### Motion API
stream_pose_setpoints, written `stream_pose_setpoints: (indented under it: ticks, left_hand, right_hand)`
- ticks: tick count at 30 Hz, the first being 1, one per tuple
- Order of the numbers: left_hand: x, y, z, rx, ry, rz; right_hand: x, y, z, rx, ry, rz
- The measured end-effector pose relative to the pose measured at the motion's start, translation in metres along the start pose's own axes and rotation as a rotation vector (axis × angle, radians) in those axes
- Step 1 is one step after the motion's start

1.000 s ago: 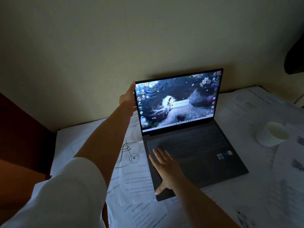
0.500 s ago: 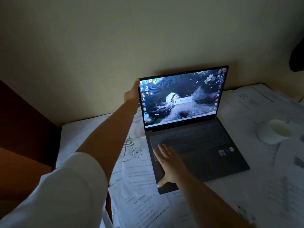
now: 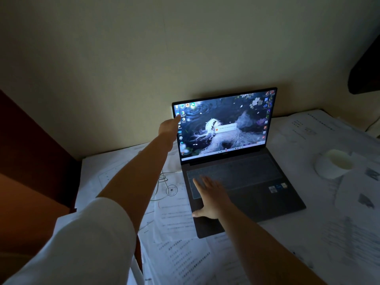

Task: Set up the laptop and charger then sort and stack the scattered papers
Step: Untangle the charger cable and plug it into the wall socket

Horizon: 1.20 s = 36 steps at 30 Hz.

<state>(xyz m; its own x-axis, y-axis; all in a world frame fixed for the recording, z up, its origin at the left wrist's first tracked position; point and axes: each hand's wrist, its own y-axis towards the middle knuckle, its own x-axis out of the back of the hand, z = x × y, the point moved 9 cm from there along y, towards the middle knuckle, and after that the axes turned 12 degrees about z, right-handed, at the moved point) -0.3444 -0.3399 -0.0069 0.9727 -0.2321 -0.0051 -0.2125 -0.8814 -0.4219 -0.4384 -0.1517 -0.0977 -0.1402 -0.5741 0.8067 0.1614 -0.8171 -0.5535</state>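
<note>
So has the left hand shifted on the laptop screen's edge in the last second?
Yes. The left hand slid down the left edge of the open dark-grey laptop's lit screen, from the top corner to beside the upper icons.

Laptop (image 3: 246,194) deck matt grey – screen glossy; papers (image 3: 181,254) thin, printed.

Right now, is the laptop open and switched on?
Open and on: the laptop lid stands upright and its screen glows with a desktop wallpaper and icons.
</note>
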Motion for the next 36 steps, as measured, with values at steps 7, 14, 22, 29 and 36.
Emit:
stream_pose_setpoints:
  ticks: [7,14,22,29,36]
  left_hand:
    - [0.007,-0.036,-0.008,0.006,0.021,-0.022]
    - [0.01,-0.078,-0.017,-0.036,-0.028,0.045]
    - [0.008,-0.112,-0.004,-0.03,0.034,0.087]
    - [-0.001,-0.155,0.033,0.04,0.1,0.089]
    - [0.007,-0.212,0.055,0.024,0.148,-0.082]
  right_hand:
    - [0.019,-0.015,0.001,-0.035,0.003,-0.086]
    - [0.056,-0.038,0.009,-0.081,0.001,-0.225]
    - [0.066,-0.075,0.015,-0.149,0.144,-0.332]
    - [0.05,-0.101,0.018,-0.144,0.197,-0.299]
    - [0.057,-0.128,0.026,0.023,0.209,-0.303]
